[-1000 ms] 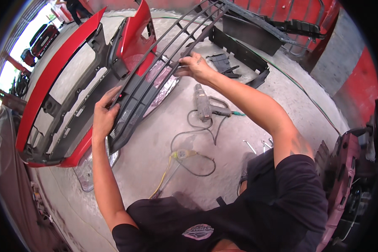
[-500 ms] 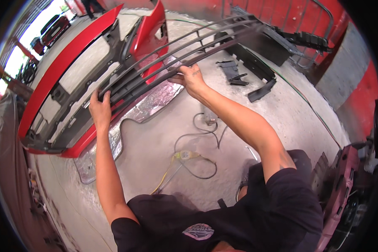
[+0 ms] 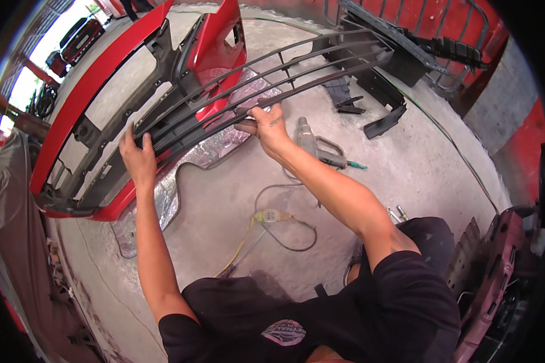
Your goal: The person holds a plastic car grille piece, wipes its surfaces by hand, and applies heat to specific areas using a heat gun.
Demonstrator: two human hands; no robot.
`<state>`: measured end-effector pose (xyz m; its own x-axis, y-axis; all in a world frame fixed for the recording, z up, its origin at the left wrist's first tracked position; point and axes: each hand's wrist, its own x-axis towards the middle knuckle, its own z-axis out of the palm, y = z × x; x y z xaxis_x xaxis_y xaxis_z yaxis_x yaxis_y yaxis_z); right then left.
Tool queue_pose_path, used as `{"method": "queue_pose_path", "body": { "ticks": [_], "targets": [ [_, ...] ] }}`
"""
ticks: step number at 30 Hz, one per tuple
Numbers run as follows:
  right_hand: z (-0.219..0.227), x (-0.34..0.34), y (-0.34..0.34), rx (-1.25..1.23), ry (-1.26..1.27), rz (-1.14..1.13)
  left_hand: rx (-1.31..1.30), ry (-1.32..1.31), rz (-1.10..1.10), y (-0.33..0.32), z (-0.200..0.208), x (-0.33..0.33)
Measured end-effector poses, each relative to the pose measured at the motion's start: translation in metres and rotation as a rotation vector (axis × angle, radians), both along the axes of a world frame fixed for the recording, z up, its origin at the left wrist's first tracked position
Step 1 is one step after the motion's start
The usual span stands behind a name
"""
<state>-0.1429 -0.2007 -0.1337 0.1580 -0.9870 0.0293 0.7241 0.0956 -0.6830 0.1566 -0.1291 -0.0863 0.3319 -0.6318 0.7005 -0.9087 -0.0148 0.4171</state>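
Note:
A long black slatted car grille (image 3: pixel 287 85) is held slanting across the red bumper cover (image 3: pixel 72 121), its far right end raised over the floor. My left hand (image 3: pixel 138 158) grips the grille's near left end, thumb on the front side, close to the bumper's inner edge. Around the lower bar near the middle, my right hand (image 3: pixel 269 127) is closed with the fingers partly behind it. The bumper rests on a silvery foil-faced mat (image 3: pixel 169 196). Whether the grille touches the bumper, I cannot tell.
A grey heat gun (image 3: pixel 307 139) lies beyond my right forearm. Its cord runs near a yellow socket block (image 3: pixel 271 216). Black trim pieces (image 3: pixel 384 123) lie at the right, by a metal rack (image 3: pixel 466 30). A green hose (image 3: pixel 445 130) crosses the floor. A covered object (image 3: pixel 9 193) stands left.
The grille has shifted slightly down and right, with both hands still on it. My right forearm has lowered, and the heat gun behind it now shows more fully.

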Motion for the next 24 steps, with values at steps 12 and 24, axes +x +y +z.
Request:
{"method": "queue_pose_path", "body": {
  "ticks": [12, 24],
  "targets": [
    [-0.019, 0.015, 0.027, 0.008, 0.025, 0.069, 0.02, -0.379, -0.18, -0.022, 0.014, -0.097],
    [-0.033, 0.03, 0.075, 0.07, 0.055, 0.187, 0.134, -0.338, -0.354, -0.024, 0.008, -0.142]
  ]
}}
